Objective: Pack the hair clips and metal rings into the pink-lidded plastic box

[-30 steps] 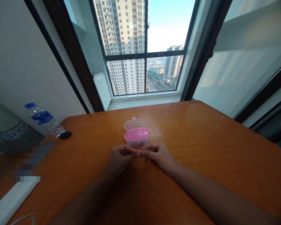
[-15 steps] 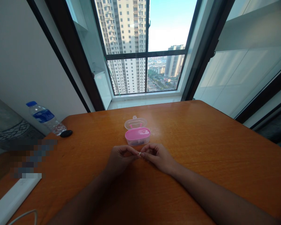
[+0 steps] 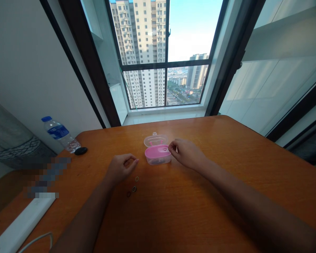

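Observation:
A small pink box (image 3: 158,155) with a clear flip lid stands open in the middle of the orange table (image 3: 226,168). My right hand (image 3: 185,153) is at the box's right edge, fingertips pinched together over the opening; what they hold is too small to make out. My left hand (image 3: 119,168) rests on the table to the left of the box, fingers loosely curled, thumb and forefinger nearly touching. Three small rings (image 3: 133,184) lie on the table just right of and below my left hand.
A water bottle (image 3: 60,134) lies tilted at the table's left edge beside its black cap (image 3: 80,151). A white bar with a cable (image 3: 21,226) sits at the front left corner. A window is beyond the table's far edge.
My hands, which were pinched together on a tiny thing in front of the box, have parted. The right hand moved up to the box; the left moved left. Small rings now show on the table.

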### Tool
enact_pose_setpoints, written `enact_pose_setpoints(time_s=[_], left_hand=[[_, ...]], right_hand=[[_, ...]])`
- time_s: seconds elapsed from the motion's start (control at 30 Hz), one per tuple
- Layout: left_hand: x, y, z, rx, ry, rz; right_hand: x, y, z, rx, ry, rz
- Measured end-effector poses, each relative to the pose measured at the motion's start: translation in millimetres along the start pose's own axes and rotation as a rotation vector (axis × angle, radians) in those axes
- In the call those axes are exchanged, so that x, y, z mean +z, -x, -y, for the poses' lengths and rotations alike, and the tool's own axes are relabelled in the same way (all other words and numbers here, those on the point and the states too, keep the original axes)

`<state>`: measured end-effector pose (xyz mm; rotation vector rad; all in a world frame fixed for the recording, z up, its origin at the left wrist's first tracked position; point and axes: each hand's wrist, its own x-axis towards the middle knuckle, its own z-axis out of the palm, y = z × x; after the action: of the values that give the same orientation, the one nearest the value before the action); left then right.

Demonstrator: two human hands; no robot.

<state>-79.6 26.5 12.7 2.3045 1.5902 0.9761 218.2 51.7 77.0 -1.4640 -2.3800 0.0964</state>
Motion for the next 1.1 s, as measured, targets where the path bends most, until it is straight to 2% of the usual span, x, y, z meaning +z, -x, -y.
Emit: enact_pose_setpoints(time_s=[0.1, 0.23, 0.4, 0.5, 0.63, 0.73, 0.83, 0.93, 1.1], left_hand=[[-9.2, -0.9, 13.0, -0.028, -0.083, 0.118], [-14.8, -0.6, 15.9, -0.053, -0.09, 0.264], [-15.5, 1.6, 16.4, -0.117, 0.068, 0.465], [-12.6, 2.8, 18.2, -0.151, 0.144, 0.538], [-8.5, 3.2, 14.4, -0.168, 0.173, 0.58], [-7.5, 3.1, 7.5, -0.175, 0.185, 0.636], [-7.6, 2.8, 3.0, -0.176, 0.181, 0.663], [-7.8, 2.6, 2.9, -0.154, 0.158, 0.666], [-9.2, 3.1, 4.2, -0.121, 0.129, 0.656]], right_hand=[[-3.7, -20.1, 4.5, -0.016, 0.193, 0.148], [-5.1, -32.9, 11.7, -0.018, 0.248, 0.204], [-20.9, -24.1, 28.6, -0.016, 0.297, 0.199], [-20.0, -3.1, 49.8, -0.097, 0.219, 0.135], [15.8, 27.4, 83.3, -0.218, -0.008, 0.167], [52.8, 37.0, 102.6, -0.213, -0.132, 0.23], [78.6, 34.4, 113.5, -0.142, -0.187, 0.205], [88.9, 28.4, 117.9, -0.079, -0.223, 0.205], [89.6, 25.3, 117.2, -0.061, -0.265, 0.231]])
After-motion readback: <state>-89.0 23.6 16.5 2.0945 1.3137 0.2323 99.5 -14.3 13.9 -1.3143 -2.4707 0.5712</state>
